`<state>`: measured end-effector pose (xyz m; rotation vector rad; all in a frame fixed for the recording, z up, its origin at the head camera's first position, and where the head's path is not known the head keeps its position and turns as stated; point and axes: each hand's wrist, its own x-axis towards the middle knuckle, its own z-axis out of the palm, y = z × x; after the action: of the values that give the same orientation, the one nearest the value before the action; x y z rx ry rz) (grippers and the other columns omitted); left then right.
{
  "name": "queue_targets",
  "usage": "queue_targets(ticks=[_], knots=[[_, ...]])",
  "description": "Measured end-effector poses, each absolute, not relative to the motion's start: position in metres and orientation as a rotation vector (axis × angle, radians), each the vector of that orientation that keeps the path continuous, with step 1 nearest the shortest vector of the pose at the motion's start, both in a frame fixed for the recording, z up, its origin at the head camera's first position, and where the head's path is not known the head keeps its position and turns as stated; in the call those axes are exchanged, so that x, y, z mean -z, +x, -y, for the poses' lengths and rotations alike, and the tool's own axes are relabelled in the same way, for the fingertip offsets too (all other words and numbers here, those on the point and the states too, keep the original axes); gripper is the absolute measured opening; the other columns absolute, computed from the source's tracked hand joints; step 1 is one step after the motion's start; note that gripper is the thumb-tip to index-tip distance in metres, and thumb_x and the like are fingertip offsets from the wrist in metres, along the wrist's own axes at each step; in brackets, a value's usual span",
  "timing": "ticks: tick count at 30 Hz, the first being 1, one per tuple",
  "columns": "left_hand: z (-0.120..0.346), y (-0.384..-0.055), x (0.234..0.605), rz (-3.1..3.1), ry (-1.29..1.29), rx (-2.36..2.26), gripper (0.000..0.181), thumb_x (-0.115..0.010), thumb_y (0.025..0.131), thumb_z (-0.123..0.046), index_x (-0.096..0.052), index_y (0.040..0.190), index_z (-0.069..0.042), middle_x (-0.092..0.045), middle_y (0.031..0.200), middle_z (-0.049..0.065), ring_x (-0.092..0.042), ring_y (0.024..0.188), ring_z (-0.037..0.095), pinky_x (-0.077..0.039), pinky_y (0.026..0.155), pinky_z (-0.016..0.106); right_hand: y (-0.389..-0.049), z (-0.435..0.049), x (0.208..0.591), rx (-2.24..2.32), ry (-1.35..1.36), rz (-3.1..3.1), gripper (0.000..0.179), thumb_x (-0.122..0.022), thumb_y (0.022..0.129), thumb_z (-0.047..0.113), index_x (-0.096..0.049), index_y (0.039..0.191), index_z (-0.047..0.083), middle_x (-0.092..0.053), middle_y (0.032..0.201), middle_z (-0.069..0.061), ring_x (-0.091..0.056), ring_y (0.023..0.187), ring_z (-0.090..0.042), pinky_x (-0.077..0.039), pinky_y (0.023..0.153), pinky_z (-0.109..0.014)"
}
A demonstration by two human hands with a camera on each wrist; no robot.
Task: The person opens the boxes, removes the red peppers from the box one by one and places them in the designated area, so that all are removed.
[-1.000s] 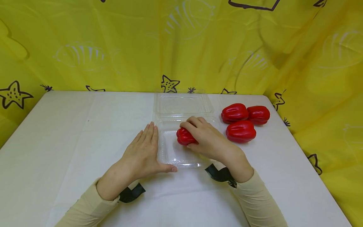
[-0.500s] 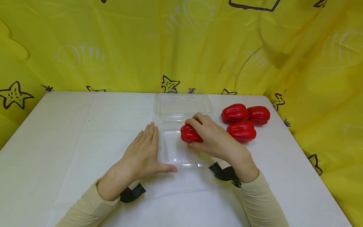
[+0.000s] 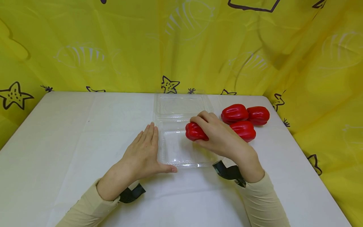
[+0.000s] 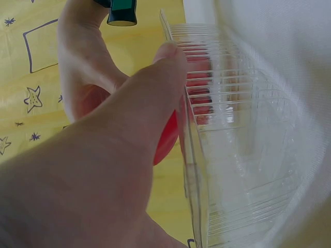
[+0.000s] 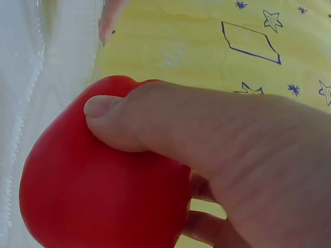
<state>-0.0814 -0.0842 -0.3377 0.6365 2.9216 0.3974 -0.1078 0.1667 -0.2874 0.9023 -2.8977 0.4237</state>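
Observation:
My right hand (image 3: 219,134) grips a red bell pepper (image 3: 195,131) over the right part of a clear plastic clamshell box (image 3: 178,148). In the right wrist view the thumb presses along the near side of the bell pepper (image 5: 103,181), with other fingers curled behind it. Flat along the box's left side lies my left hand (image 3: 143,151), fingers straight, thumb stretched along the front edge. The left wrist view shows that thumb at the rim of the ribbed clear box (image 4: 248,134). The box's lid (image 3: 181,104) is folded back behind the base.
Three more red bell peppers sit together at the right: one at the back left (image 3: 234,113), one at the far right (image 3: 258,115), and a nearer one (image 3: 244,130) partly hidden by my right hand. A yellow curtain (image 3: 127,47) hangs behind the white table (image 3: 85,132).
My right hand has moved a little to the right and slightly back, carrying the bell pepper with it. The left hand, the box and the other peppers stay where they were.

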Motion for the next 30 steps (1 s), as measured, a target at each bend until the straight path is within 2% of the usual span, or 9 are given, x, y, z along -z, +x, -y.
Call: queue_targets(ticks=[10,21,30], knots=[[0.084,-0.082,0.339,-2.929,0.637,-0.395,0.137,-0.068,0.066,-0.082,-0.018,0.153,0.012,-0.012,0.162,0.029,-0.015,0.153,0.04,-0.021,0.124,0.052,-0.108,-0.172,0.282,-0.417,0.862,2.908,0.06,-0.084,0.077,0.018,-0.058,0.131,0.011,-0.059,0.125,-0.006,-0.058,0.114,-0.025,-0.057,0.092,-0.043],[0.084,-0.082,0.339,-2.939,0.649,-0.391,0.138,-0.068,0.065,-0.083,-0.019,0.152,0.012,-0.014,0.162,0.03,-0.016,0.152,0.04,-0.021,0.124,0.052,-0.106,-0.179,0.28,-0.349,0.905,2.818,0.056,-0.084,0.077,0.02,-0.06,0.128,0.012,-0.061,0.12,-0.005,-0.06,0.109,-0.024,-0.059,0.088,-0.043],[0.085,-0.081,0.339,-2.934,0.653,-0.401,0.137,-0.068,0.066,-0.082,-0.019,0.152,0.013,-0.014,0.162,0.03,-0.016,0.152,0.04,-0.022,0.123,0.053,-0.105,-0.189,0.283,-0.35,0.831,2.852,0.057,-0.084,0.077,0.019,-0.06,0.129,0.012,-0.061,0.12,-0.005,-0.059,0.11,-0.023,-0.059,0.086,-0.045]])
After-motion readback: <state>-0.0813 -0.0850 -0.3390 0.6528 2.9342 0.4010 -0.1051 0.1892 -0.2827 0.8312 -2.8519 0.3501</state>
